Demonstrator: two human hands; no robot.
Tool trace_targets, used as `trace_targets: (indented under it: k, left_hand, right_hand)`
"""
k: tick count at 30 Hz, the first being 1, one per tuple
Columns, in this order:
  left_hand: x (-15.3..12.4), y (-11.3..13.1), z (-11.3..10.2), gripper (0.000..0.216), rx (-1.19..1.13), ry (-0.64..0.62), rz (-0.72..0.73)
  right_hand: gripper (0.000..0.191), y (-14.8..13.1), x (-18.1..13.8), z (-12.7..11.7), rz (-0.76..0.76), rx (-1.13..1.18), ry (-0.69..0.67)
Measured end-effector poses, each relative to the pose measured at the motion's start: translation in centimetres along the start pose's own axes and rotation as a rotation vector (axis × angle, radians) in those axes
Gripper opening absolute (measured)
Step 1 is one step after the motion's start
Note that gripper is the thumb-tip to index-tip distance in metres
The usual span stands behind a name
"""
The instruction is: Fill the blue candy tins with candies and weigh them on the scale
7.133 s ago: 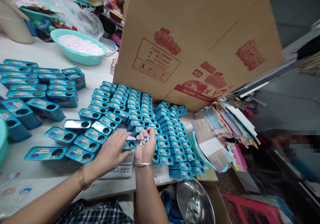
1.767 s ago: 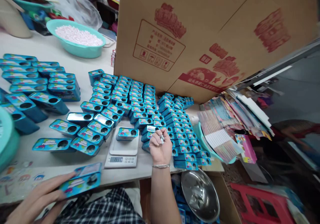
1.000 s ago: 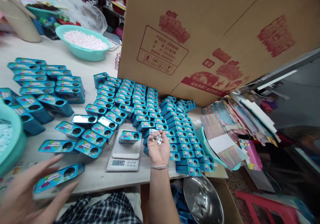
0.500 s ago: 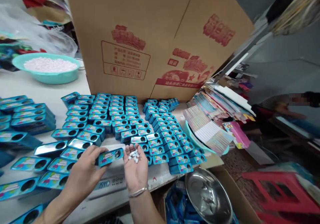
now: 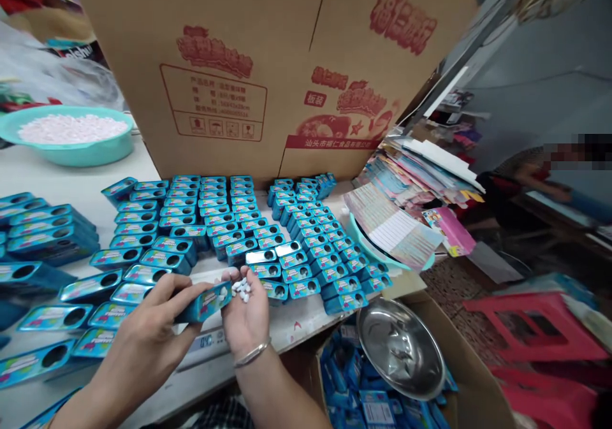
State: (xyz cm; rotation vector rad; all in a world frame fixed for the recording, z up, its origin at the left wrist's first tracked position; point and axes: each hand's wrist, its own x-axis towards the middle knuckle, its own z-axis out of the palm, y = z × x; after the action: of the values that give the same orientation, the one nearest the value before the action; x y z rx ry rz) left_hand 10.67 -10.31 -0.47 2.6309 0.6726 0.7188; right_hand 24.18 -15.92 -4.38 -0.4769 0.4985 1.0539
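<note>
My left hand [image 5: 148,327] is closed around a small blue tin [image 5: 204,303], held on its side with its round opening toward my right palm. White pieces show at that opening. Palm up and cupped, my right hand [image 5: 246,320] carries a little pile of small white candies [image 5: 241,289] near the fingers, right beside the tin. A metal bangle [image 5: 252,355] circles the right wrist. Beneath the hands lies a digital scale [image 5: 203,346] with a lit display, partly covered. Many matching blue tins [image 5: 299,273] with round holes stand in rows around the hands.
A turquoise basin [image 5: 90,152] of white candies stands at the left. Behind the rows rises a large cardboard box [image 5: 229,8]. At the right are stacked papers [image 5: 425,167], a metal bowl [image 5: 401,346] over a carton of blue tins, and a red stool [image 5: 540,327]. Another person sits farther right.
The tin in my left hand has turned and come against the right hand's fingertips, its opening now toward the palm. The scale's reading has dropped. The view has shifted slightly.
</note>
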Motion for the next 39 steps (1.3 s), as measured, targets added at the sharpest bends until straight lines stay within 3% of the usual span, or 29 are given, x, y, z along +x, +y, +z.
trace_targets:
  k: [5, 13, 20, 27, 34, 39]
  left_hand:
    - [-0.6, 0.6, -0.7, 0.039, -0.002, 0.041, 0.047]
    - [-1.1, -0.2, 0.1, 0.031, -0.151, 0.082, -0.136]
    - [-2.3, -0.8, 0.4, 0.035, -0.262, 0.138, -0.254]
    - [-2.8, -1.0, 2.8, 0.033, -0.438, 0.06, -0.34]
    - [-2.8, -0.6, 3.9, 0.033, -0.505, 0.072, -0.345]
    - [-2.9, -0.5, 3.5, 0.032, -0.532, 0.087, -0.354]
  right_hand:
    - [0.023, 0.0, -0.8, 0.9, 0.031, 0.004, 0.007]
    - [0.023, -0.7, -1.4, 2.0, 0.022, 0.016, 0.071]
    - [0.017, -2.0, -2.1, 3.2, 0.019, -0.015, -0.106]
    - [0.01, -0.9, -2.9, 4.0, -0.2, -0.232, -0.301]
    - [0.009, -0.1, -3.0, 3.7, -0.313, -0.292, -0.303]
    - [0.006, -1.8, -2.4, 3.7, -0.18, -0.194, -0.317]
